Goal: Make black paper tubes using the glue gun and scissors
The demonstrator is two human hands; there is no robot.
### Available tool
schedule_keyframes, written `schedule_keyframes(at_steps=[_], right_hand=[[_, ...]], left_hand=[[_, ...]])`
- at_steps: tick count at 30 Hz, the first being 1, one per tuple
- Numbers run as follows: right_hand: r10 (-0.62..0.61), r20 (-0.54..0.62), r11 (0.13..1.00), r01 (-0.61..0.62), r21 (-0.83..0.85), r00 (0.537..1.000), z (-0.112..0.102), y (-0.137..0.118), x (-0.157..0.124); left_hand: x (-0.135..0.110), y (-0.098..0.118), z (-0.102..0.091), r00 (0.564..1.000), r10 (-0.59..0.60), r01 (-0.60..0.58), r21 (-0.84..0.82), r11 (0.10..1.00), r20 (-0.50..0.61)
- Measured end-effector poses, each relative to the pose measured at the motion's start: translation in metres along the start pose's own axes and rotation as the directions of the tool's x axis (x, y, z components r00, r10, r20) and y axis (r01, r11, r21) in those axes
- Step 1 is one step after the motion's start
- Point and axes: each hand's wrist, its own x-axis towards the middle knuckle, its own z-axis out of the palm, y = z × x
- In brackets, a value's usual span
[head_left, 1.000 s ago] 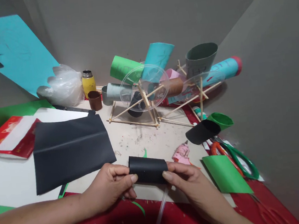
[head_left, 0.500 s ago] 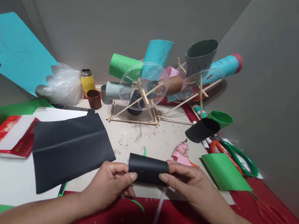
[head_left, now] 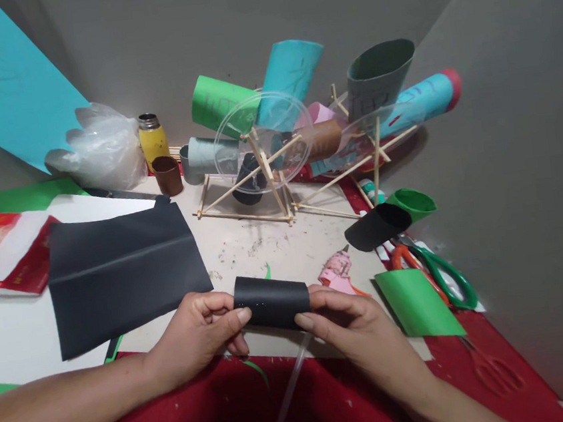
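Observation:
A rolled black paper tube (head_left: 271,300) is held level between my two hands above the front of the board. My left hand (head_left: 206,330) pinches its left end, thumb on the front. At the right end, my right hand (head_left: 350,318) grips it with the thumb in front and the fingers at the tube's opening. A clear glue stick (head_left: 291,390) slants below the tube. Behind my right hand lies a pink glue gun (head_left: 336,269), partly hidden. To the left of the tube, a creased black paper sheet (head_left: 127,274) lies flat.
At the back stands a stick-framed wheel model with clear plastic discs (head_left: 264,142) and coloured paper tubes. On the right are a black tube (head_left: 378,226), a green tube (head_left: 419,304) and green-handled scissors (head_left: 447,281). A yellow bottle (head_left: 154,144) stands back left beside a brown paper ring (head_left: 167,176).
The view has shifted slightly, so most things sit a little higher in the picture. Both hands keep their hold on the black tube, which now lies a bit more level.

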Motion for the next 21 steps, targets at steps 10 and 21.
schedule_keyframes(at_steps=[10, 21], right_hand=[[-0.021, 0.051, 1.000, 0.020, 0.016, 0.998, 0.0045, 0.0010, -0.0048], [-0.145, 0.042, 0.985, 0.149, -0.092, 0.988, 0.0067, -0.0019, -0.0059]], left_hand=[[-0.0001, -0.0040, 0.0015, 0.992, -0.059, 0.056, 0.025, 0.998, 0.113], [-0.0006, 0.0009, 0.0021, 0.996, -0.038, 0.036, 0.033, 0.999, 0.075]])
